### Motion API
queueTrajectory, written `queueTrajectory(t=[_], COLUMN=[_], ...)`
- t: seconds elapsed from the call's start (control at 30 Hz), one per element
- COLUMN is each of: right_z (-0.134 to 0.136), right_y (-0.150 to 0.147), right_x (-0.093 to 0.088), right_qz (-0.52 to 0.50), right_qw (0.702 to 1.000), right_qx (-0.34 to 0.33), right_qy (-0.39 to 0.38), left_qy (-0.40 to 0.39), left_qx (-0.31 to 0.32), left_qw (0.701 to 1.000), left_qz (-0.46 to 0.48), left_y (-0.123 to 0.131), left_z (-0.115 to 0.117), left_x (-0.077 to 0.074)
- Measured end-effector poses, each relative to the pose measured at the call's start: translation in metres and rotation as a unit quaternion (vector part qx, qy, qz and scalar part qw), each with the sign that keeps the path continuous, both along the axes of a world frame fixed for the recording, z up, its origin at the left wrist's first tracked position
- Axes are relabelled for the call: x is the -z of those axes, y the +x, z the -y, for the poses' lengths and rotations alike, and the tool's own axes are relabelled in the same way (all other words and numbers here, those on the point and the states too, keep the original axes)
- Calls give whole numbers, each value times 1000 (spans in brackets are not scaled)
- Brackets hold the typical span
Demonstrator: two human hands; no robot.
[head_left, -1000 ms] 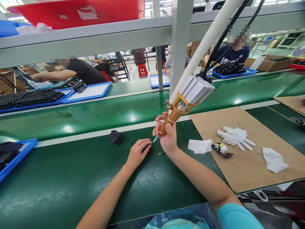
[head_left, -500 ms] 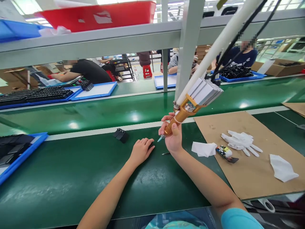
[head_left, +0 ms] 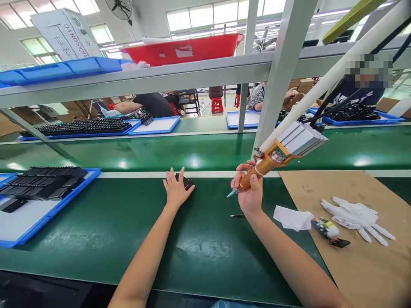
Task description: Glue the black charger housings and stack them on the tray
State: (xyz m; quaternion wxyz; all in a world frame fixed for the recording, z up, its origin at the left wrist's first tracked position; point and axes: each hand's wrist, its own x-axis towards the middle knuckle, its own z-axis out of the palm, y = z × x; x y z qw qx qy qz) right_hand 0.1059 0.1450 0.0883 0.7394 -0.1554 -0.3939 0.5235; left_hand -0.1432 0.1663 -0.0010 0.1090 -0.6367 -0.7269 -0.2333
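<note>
My left hand (head_left: pixel 175 190) reaches over a small black plastic housing (head_left: pixel 187 183) near the bench's back edge. Its fingers are spread over the housing and partly hide it. To the right, my right hand (head_left: pixel 251 192) is wrapped around a gold-coloured dispensing gun (head_left: pixel 263 169). The gun's light blue nozzle tip (head_left: pixel 231 193) points down and left above the green bench surface. A white pipe (head_left: pixel 308 100) runs up from the gun to the upper right. Below the nozzle, a thin dark tool (head_left: pixel 237 215) lies on the bench, partly behind my right wrist.
At the left, a blue-rimmed tray (head_left: pixel 61 204) carries several black housings. On the right, a cardboard sheet (head_left: pixel 308 184) bears white gloves (head_left: pixel 356 216) and a circuit board (head_left: pixel 327 229); a white cloth (head_left: pixel 292 218) overlaps its edge. A metal shelf frame (head_left: pixel 205 72) crosses above. People sit beyond.
My left hand has moved left and away from me, to the black housing, and its fingers have spread. My right hand keeps hold of the dispensing gun. The view has shifted left and up.
</note>
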Motion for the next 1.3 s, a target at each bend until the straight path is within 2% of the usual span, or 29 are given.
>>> queueTrajectory(t=[0.1,0.23,0.3,0.33,0.4,0.5,0.57,0.6,0.63,0.67,0.77,0.87,1.3], right_z=[-1,-4,-5,-6,-7,-8,-9,-9,-10,-11,-12,-13,-14], right_y=[1,2,3,3,4,5,6,6,7,7,9,10,12], right_x=[1,3,4,4,4,5,5,6,6,6,6,7,6], right_qz=[2,3,4,6,12,23,21,19,18,16,18,23,30], right_qw=[1000,1000,1000,1000,1000,999,999,999,999,999,999,999,998], right_qx=[3,7,13,15,19,25,29,30,31,32,35,39,53], right_qy=[5,8,9,9,7,2,2,4,5,7,12,14,14], left_qy=[-52,-47,-19,-1,24,15,-1,-5,-7,-9,-27,-43,-40], left_qx=[0,10,20,30,63,148,214,240,258,271,305,330,379], left_qw=[997,992,969,938,844,659,525,469,438,421,398,388,422], left_qz=[57,118,245,345,532,737,824,850,861,866,865,859,823], left_y=[-11,-17,-16,-15,-11,0,12,18,24,29,41,45,39], left_z=[-3,-1,1,3,8,22,35,42,48,54,65,68,70], left_x=[1,0,-4,-8,-20,-43,-57,-63,-68,-71,-75,-74,-71])
